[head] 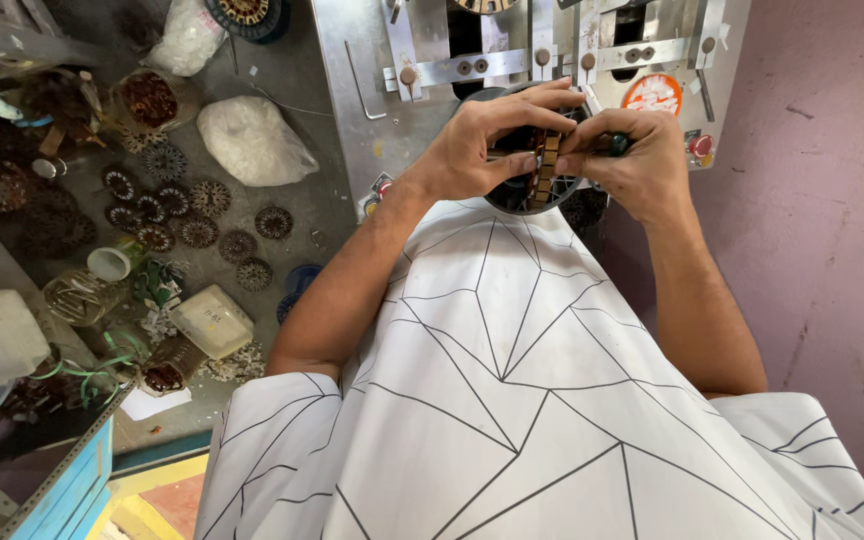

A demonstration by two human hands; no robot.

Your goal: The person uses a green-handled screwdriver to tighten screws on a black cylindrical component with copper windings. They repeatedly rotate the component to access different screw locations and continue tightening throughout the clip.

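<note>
Both of your hands meet on a round, dark stator core [540, 170] with copper-coloured slots, held up against the front of the grey metal machine [362, 90]. Your left hand [477, 150] curls around the core's left side, fingers spread over its top edge. Your right hand [632, 160] is closed tight on a dark green tool handle [615, 145], its tip pressed to the core's slots. Just behind your right knuckles sits an orange round label [652, 92] on the machine, with a red button [702, 146] beside it. Off to the left, on the workbench [297, 70], lie a white plastic bag [252, 140] and many small wound cores [197, 215], scattered toward the bench's left edge.
</note>
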